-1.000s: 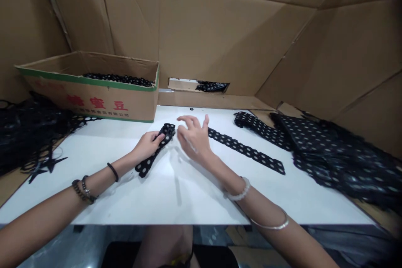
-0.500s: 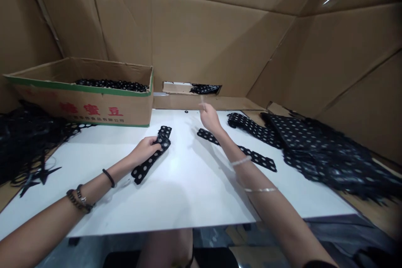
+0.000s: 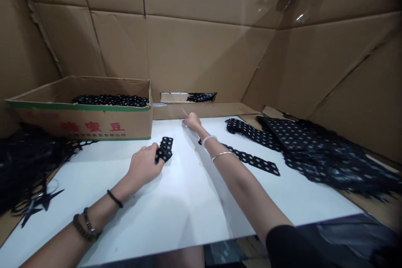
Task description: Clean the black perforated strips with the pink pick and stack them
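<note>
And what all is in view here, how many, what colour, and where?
Table: one, white, centre
Cardboard walls: several panels, brown, back and sides
Box: one, brown with green edging, back left
Dotted pieces: many, black, inside box
Tangled scraps: uncountable, black, left
Dotted piece: black, count unclear, wall slot
Bunched strip: one, black dotted, left hand
Flat strip: one, black dotted, right of centre
Dotted sheets: uncountable, black, right
Thin item: one, pale, right hand
Bracelets: five, dark and pale, wrists
Sleeve: one, black, right arm
Hands: two, bare, over table

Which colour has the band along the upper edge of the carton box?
The band is green, best seen in the head view.
</note>
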A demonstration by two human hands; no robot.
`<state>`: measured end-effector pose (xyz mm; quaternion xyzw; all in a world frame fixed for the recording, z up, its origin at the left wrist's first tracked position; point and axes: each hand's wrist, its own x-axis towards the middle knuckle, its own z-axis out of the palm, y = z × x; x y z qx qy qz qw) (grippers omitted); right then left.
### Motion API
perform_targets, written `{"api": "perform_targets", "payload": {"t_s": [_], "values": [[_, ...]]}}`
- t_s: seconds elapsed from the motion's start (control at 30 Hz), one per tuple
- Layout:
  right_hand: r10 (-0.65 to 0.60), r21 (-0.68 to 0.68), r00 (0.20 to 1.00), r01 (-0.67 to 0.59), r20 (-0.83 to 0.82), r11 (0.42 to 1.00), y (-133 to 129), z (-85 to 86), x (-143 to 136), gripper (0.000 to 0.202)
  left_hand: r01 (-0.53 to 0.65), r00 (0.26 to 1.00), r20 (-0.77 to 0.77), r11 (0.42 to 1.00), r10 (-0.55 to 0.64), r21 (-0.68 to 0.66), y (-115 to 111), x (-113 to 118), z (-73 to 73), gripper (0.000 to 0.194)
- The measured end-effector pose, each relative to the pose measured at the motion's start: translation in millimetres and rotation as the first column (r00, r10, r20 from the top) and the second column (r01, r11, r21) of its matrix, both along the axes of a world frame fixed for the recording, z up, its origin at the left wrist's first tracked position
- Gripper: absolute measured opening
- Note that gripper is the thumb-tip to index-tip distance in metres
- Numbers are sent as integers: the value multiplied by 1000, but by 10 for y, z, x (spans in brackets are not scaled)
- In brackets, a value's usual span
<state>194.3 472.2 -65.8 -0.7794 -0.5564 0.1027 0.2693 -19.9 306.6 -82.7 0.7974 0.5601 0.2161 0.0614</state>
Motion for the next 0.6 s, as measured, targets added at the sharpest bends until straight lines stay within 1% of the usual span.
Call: {"api": "perform_targets", "payload": {"t_s": [0.03,0.07,0.1,0.13,0.17,0.2,0.23,0.27,0.3,0.33,0.37,0.4,0.43,0.47,0.5,0.53,0.6], "values": [[-1,45,1000,1,-3,999,12,122,-21,23,9,999,-33,993,-5,118,-22,11,7,17],[-3,124,1000,5,-13,992,31,272,-72,27,19,999,-37,972,-10,233,-45,25,15,17],[0,242,999,10,-39,970,54,441,-158,33,24,1000,-21,940,-18,341,-68,45,28,20],[24,379,997,7,-77,925,77,618,-277,37,34,999,-9,895,-34,445,-90,69,50,25],[74,500,991,-6,-116,866,93,788,-425,38,63,998,-20,833,-63,549,-111,99,84,31],[151,585,978,-39,-144,810,97,940,-594,37,125,992,-67,749,-108,651,-129,135,132,34],[247,607,958,-110,-147,787,85,1063,-775,35,217,976,-151,644,-157,733,-143,176,195,36],[340,572,931,-210,-130,793,56,1150,-957,36,325,945,-255,528,-202,784,-152,222,273,35],[422,481,902,-331,-90,812,10,1200,-1130,43,423,905,-351,414,-240,806,-154,271,360,32],[486,374,873,-439,-38,817,-51,1216,-1284,51,494,865,-421,318,-272,809,-149,322,452,29],[532,285,846,-516,25,808,-123,1205,-1414,58,532,837,-455,256,-305,807,-139,372,541,28],[558,233,824,-564,96,792,-201,1177,-1514,59,551,817,-462,231,-345,802,-124,421,622,29],[559,219,812,-584,167,782,-281,1141,-1583,55,564,799,-453,231,-395,793,-108,468,688,30],[546,231,806,-590,229,774,-360,1106,-1622,47,579,779,-437,249,-449,776,-94,513,736,32],[528,255,803,-591,276,766,-434,1078,-1635,37,597,760,-419,279,-497,752,-84,558,766,33],[515,285,802,-592,303,754,-502,1059,-1627,29,614,744,-398,314,-536,724,-81,601,780,34],[527,337,789,-612,316,715,-622,1047,-1569,20,636,728,-362,376,-582,674,-89,682,778,34]]}}
